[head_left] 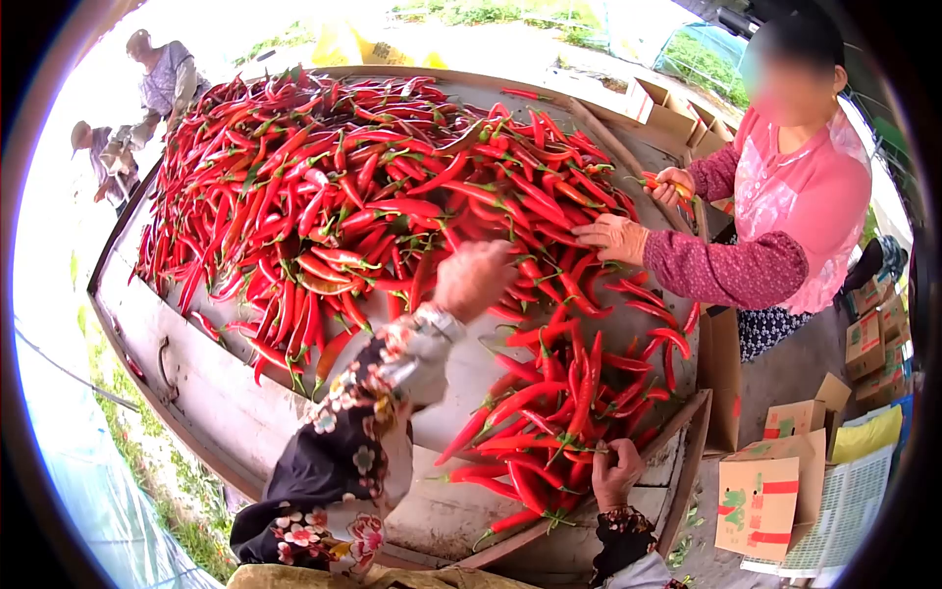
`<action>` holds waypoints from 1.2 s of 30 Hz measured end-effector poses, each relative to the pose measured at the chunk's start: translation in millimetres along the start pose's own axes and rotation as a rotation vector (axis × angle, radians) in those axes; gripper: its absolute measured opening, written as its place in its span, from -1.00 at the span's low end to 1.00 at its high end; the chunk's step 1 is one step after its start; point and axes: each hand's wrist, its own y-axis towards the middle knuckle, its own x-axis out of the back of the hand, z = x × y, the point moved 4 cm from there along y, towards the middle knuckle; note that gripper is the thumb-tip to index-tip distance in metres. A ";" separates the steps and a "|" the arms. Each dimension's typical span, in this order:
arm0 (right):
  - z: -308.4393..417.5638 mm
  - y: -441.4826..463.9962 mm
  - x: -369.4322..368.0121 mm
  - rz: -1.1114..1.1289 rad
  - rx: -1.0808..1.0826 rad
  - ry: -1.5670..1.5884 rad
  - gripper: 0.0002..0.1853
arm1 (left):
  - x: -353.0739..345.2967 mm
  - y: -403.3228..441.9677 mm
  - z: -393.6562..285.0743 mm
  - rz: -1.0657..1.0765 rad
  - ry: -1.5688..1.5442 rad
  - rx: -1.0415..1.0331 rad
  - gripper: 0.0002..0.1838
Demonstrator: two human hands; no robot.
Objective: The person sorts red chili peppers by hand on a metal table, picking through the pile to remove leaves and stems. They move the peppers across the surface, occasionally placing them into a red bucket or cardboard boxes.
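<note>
Head view: left hand, dial centre, blurred, grip indeterminate; right hand, 5 o'clock, curled at red peppers, hold unclear; light handling should limit bruising.

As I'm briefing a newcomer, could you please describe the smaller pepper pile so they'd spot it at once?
Find the big table. At its near right corner in the picture, beside the wearer's right hand, lies the smaller pile of red peppers. It is far smaller than the main heap beyond it.
</note>
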 end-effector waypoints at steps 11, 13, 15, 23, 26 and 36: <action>-1.5 1.3 0.5 -0.001 0.012 0.007 -0.78 | -65.5 -38.8 11.9 0.252 0.118 -0.018 -0.39; 0.7 2.5 1.1 -0.009 0.023 -0.005 -0.78 | -47.4 -55.9 -25.8 0.290 0.105 0.014 -0.48; 1.6 2.0 0.7 -0.009 0.027 -0.012 -0.78 | -60.0 -69.3 -30.9 0.312 0.087 0.111 -0.51; -2.6 -1.4 0.2 0.019 -0.002 0.036 -0.80 | -28.2 -106.8 -96.0 0.309 -0.313 -0.038 -0.28; 2.5 -0.3 1.5 0.023 0.038 -0.082 -0.78 | -23.7 -116.5 -117.0 0.392 -0.286 -0.212 -0.36; -0.2 0.9 2.4 -0.009 -0.001 0.018 -0.79 | -59.0 -28.5 -33.4 0.100 -0.101 0.097 -0.38</action>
